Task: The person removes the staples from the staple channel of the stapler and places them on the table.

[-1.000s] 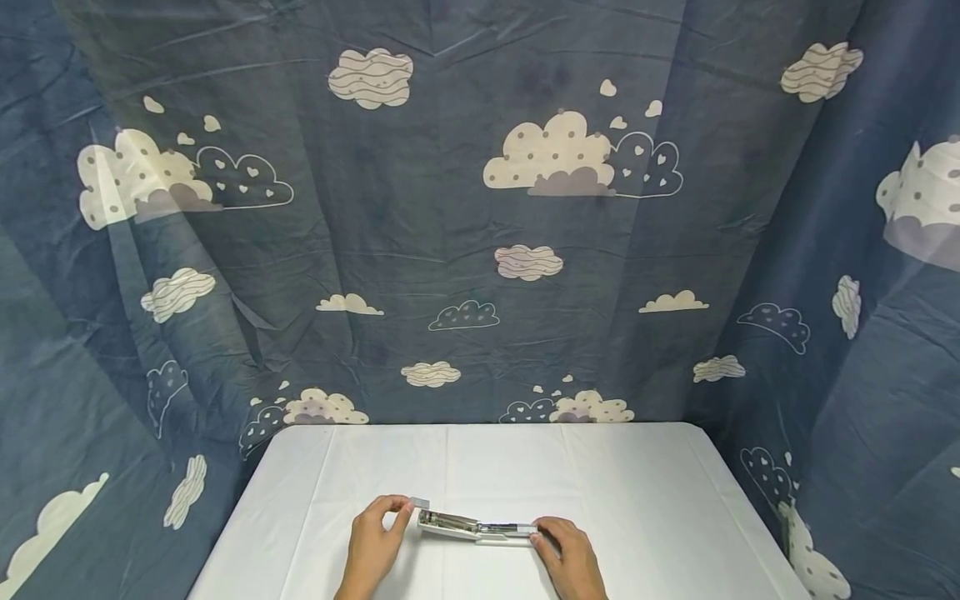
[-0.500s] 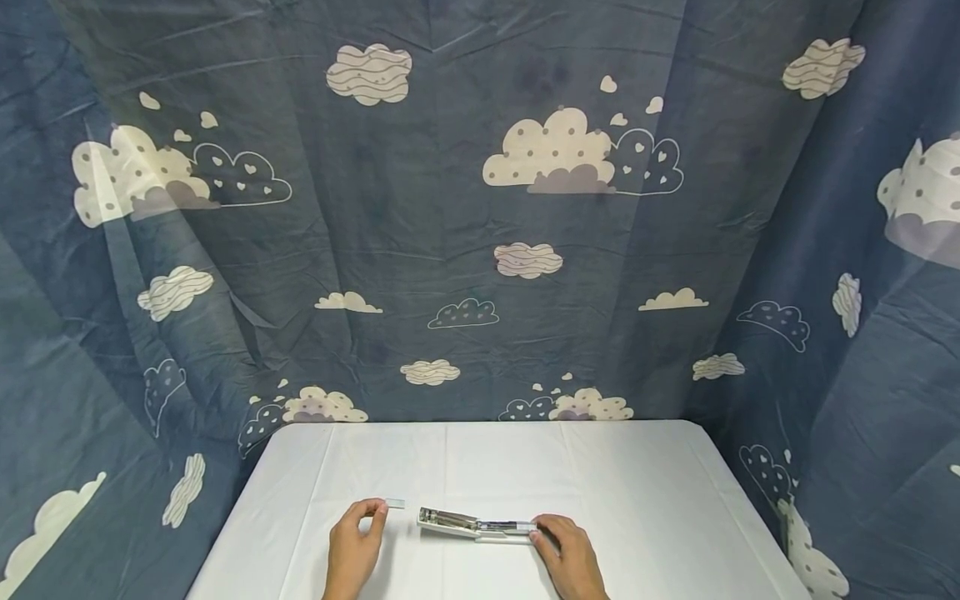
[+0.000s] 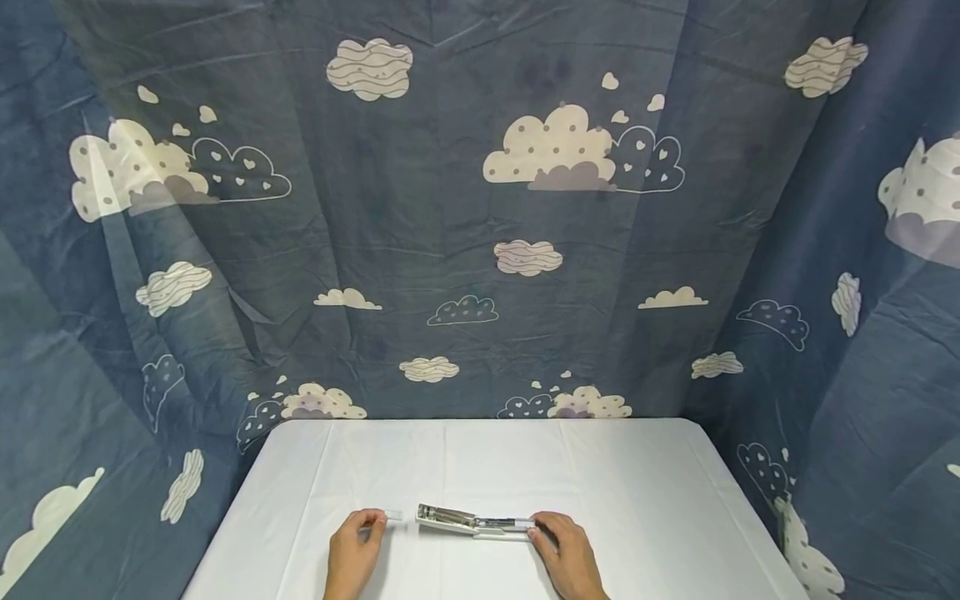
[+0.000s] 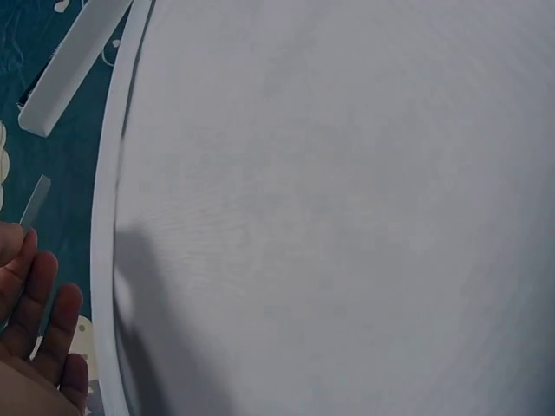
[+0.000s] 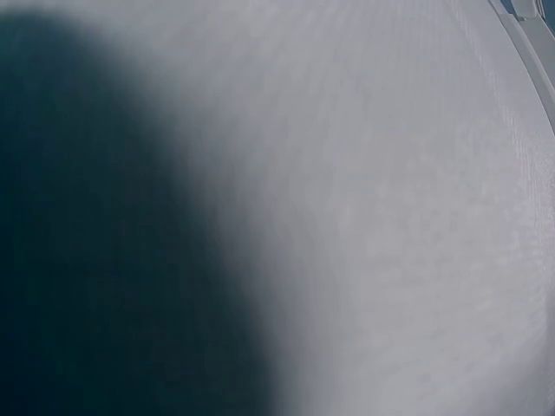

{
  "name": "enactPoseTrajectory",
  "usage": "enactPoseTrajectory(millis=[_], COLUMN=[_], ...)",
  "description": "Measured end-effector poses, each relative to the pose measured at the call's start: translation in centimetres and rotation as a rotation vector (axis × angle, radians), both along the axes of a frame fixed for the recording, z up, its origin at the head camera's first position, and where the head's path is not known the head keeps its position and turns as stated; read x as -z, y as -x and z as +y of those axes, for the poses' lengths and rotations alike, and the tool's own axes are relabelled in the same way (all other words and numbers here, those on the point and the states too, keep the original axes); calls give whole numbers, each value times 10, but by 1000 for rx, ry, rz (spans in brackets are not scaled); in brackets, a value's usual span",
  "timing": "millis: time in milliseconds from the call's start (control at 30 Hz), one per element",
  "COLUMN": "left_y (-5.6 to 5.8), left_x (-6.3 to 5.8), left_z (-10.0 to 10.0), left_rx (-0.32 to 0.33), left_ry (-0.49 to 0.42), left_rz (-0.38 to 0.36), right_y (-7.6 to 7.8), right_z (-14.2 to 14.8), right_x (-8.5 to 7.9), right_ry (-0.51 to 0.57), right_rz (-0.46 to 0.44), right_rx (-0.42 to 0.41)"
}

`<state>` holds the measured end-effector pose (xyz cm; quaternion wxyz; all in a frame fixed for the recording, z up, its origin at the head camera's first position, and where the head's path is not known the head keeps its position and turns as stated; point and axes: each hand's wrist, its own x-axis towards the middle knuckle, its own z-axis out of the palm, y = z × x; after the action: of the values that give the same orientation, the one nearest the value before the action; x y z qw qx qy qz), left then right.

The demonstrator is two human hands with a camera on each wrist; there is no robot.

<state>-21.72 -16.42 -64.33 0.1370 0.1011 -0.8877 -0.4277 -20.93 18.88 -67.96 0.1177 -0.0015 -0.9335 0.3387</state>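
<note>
A white stapler (image 3: 447, 520) lies opened out lengthwise over the table, its metal inside showing and its left part tilted up. At its right end, my right hand (image 3: 568, 557) grips it between thumb and fingers. To the left, my left hand (image 3: 351, 552) pinches a short, thin, pale strip of staples (image 3: 393, 515) a little apart from the stapler's left end. In the left wrist view the strip (image 4: 35, 199) sticks up from thumb and forefinger, the other fingers loosely bent, with the stapler (image 4: 68, 74) above. The right wrist view does not show the right hand clearly.
A white-covered table (image 3: 660, 500) lies under both hands. Behind it and at both sides hangs a dark blue curtain (image 3: 420, 217) with a cloud print. A dark blur (image 5: 104, 225) fills the left of the right wrist view.
My left hand has drawn the strip of staples leftward from the stapler's left end, then lowered it slightly. The right hand and the stapler have stayed nearly in place.
</note>
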Motion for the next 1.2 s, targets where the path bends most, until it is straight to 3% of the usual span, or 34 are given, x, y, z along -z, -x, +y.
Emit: enactPoseTrajectory(millis=[200, 500, 867, 1200], left_y=[3, 6, 8, 9], left_x=[5, 7, 0, 2], left_z=[0, 2, -3, -8], left_rx=[-29, -19, 11, 9], left_ry=[13, 29, 140, 165], left_rz=[-23, -78, -43, -48], right_y=[3, 2, 0, 0], right_z=[0, 0, -3, -4], right_x=[-1, -3, -2, -1], right_ry=[-6, -10, -5, -21], right_rz=[-21, 16, -18, 35], right_rx=[-4, 1, 7, 14])
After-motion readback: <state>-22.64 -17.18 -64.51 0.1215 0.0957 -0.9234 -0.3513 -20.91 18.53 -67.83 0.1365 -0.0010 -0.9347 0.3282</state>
